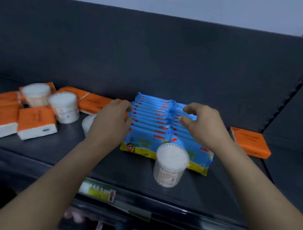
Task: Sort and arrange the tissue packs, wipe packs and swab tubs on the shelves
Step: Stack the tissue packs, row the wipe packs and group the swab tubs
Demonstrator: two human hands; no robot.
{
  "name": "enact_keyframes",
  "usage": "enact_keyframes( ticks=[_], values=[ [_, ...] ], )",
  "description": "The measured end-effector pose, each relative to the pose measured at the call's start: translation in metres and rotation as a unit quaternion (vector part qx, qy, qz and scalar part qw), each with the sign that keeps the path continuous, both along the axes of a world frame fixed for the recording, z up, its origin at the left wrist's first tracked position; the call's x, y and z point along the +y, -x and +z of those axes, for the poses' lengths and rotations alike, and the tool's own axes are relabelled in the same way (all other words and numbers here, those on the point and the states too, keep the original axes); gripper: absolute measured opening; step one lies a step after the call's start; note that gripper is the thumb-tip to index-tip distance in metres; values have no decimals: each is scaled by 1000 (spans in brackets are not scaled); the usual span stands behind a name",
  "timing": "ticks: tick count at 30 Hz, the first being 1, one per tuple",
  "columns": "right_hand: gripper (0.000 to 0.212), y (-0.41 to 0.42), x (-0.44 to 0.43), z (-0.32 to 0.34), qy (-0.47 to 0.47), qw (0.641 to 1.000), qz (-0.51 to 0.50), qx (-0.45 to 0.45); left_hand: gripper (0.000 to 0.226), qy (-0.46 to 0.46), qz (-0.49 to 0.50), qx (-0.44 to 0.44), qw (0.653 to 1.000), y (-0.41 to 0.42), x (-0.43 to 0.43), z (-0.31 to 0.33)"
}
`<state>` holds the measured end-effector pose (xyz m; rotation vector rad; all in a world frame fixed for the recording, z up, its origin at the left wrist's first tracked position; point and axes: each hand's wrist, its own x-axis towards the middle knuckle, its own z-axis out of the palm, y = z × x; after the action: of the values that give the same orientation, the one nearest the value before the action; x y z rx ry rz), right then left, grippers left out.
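Two rows of blue wipe packs (149,126) stand upright side by side on the dark shelf (47,149). My left hand (110,122) presses against the left side of the left row. My right hand (203,124) pinches the top of a blue pack in the right row. A clear swab tub (170,165) stands in front of the wipes. Two more swab tubs (64,107) (36,94) stand at the left among orange tissue packs (36,121). Another tub (88,123) lies partly hidden behind my left wrist.
One orange tissue pack (250,142) lies alone at the right of the shelf. More orange packs (93,103) lie along the back wall. A yellow price label (99,192) hangs on the shelf's front edge. Lower shelves with goods show below.
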<state>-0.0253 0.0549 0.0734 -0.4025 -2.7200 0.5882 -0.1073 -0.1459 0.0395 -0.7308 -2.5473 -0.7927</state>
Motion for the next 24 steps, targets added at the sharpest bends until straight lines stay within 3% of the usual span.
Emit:
enact_keyframes(
  ticks=[7,12,17,24],
  values=[
    [39,65,-63,-1,-38,985,167,-14,13,-9,133,0,991,6,-90,-3],
    [35,124,-117,2,-80,969,229,-32,21,-19,239,-51,969,38,-156,-10],
    [38,180,-157,-1,-110,964,228,-81,38,28,277,-143,950,87,-205,-19],
    [49,237,-169,-21,-128,959,150,-204,56,95,244,-246,933,144,-224,-29]
  ],
)
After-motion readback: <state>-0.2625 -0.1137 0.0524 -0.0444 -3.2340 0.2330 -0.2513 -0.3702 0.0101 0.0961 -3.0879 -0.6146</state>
